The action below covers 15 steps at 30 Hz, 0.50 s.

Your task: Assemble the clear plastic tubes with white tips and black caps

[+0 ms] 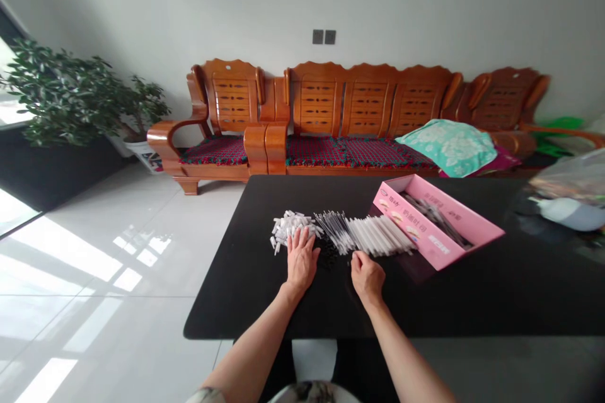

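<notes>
My left hand (pixel 301 261) lies with its fingers spread at the near edge of a pile of short white pieces (pixel 289 225), fingertips touching it. Beside that hand is a small heap of black pieces (pixel 328 254), partly covered. My right hand (pixel 367 277) is curled closed on the table, close to the near ends of a row of white tubes (pixel 382 234). Whether anything is inside its fingers is hidden. Between the two hands, a little farther off, lies a bundle of thin dark-and-clear sticks (pixel 334 230).
A pink open box (pixel 437 242) with dark thin items inside stands right of the tubes on the black table (pixel 265 315). Plastic bags (pixel 570 186) are at the far right. Behind is a wooden sofa (pixel 321 101) with a turquoise pillow (pixel 449 145); a potted plant (pixel 70 94) stands left.
</notes>
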Each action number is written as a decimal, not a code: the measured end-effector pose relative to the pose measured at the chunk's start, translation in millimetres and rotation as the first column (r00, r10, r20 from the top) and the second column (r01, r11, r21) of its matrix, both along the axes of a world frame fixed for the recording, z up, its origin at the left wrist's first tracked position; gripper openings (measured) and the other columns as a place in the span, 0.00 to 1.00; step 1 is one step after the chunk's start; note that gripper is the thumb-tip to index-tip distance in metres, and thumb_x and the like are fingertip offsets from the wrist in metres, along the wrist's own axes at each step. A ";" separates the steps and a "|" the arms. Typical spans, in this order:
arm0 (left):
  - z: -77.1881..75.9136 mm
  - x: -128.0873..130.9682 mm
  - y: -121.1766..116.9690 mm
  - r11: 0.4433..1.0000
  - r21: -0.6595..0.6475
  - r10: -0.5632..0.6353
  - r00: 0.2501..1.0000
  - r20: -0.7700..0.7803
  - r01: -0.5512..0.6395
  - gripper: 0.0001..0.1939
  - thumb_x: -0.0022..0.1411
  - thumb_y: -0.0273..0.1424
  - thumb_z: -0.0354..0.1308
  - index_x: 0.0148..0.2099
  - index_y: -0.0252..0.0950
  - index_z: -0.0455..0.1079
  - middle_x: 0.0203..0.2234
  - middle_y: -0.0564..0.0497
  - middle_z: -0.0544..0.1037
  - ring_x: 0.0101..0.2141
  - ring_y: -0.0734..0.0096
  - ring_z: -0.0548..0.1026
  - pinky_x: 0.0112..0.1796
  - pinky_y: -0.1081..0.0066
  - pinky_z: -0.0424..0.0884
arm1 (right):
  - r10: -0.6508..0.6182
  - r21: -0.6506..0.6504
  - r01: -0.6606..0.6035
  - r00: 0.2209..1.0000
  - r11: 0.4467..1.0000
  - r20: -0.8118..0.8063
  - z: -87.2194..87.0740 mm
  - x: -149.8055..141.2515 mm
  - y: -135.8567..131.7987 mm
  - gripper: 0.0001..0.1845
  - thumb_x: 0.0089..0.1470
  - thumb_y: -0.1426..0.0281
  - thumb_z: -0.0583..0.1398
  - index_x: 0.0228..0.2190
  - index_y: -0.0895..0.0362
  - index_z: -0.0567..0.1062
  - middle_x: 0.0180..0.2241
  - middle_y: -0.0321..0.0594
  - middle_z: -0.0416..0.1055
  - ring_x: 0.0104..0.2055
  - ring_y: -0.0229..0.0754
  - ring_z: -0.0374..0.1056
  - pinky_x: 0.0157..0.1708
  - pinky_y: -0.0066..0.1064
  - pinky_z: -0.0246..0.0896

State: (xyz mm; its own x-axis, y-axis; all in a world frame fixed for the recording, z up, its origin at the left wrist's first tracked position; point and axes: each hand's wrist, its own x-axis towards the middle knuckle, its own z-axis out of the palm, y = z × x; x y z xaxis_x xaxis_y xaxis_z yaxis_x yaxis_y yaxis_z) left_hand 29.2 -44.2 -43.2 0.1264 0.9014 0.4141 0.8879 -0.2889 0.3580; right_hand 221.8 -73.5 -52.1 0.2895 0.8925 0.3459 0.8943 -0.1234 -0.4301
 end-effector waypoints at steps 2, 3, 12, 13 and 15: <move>1.0 -2.3 -0.6 1.000 0.015 0.025 1.000 -0.015 -0.025 0.22 0.68 0.31 0.52 0.63 0.39 0.67 0.66 0.47 0.63 0.67 0.51 0.55 0.65 0.46 0.50 | -0.003 -0.013 0.002 1.000 1.000 -0.014 0.5 0.0 -0.2 0.14 0.62 0.69 0.57 0.37 0.60 0.82 0.26 0.46 0.77 0.25 0.39 0.66 0.29 0.29 0.44; 1.2 -4.2 -0.1 0.999 0.018 0.041 0.999 -0.025 -0.041 0.23 0.68 0.31 0.52 0.64 0.39 0.66 0.66 0.47 0.63 0.67 0.50 0.55 0.65 0.45 0.50 | -0.006 -0.021 0.006 1.000 1.000 -0.018 0.7 -0.1 -0.3 0.14 0.62 0.69 0.56 0.37 0.60 0.82 0.26 0.46 0.78 0.26 0.40 0.67 0.29 0.29 0.44; -2.1 -16.3 19.3 0.998 -0.030 0.057 0.993 -0.104 -0.061 0.25 0.69 0.34 0.52 0.66 0.40 0.63 0.67 0.45 0.61 0.66 0.46 0.55 0.64 0.42 0.51 | -0.014 -0.052 0.011 0.998 0.999 -0.062 1.8 0.4 -1.0 0.17 0.62 0.66 0.54 0.39 0.59 0.82 0.29 0.47 0.80 0.30 0.45 0.73 0.31 0.28 0.51; -2.0 -15.7 20.2 0.998 -0.029 0.054 0.994 -0.100 -0.058 0.25 0.69 0.34 0.52 0.66 0.40 0.63 0.67 0.45 0.61 0.66 0.45 0.55 0.63 0.43 0.51 | -0.012 -0.051 0.008 0.998 0.999 -0.068 1.6 0.8 -1.0 0.18 0.62 0.66 0.54 0.39 0.59 0.82 0.29 0.47 0.80 0.30 0.45 0.73 0.31 0.28 0.52; -1.2 -14.4 20.6 0.998 -0.015 0.057 0.995 -0.082 -0.058 0.25 0.68 0.34 0.53 0.66 0.40 0.63 0.67 0.45 0.60 0.67 0.45 0.55 0.64 0.43 0.51 | -0.002 -0.044 -0.001 0.997 0.999 -0.082 0.6 1.5 -1.1 0.19 0.62 0.65 0.53 0.39 0.59 0.82 0.30 0.48 0.80 0.31 0.45 0.74 0.32 0.28 0.54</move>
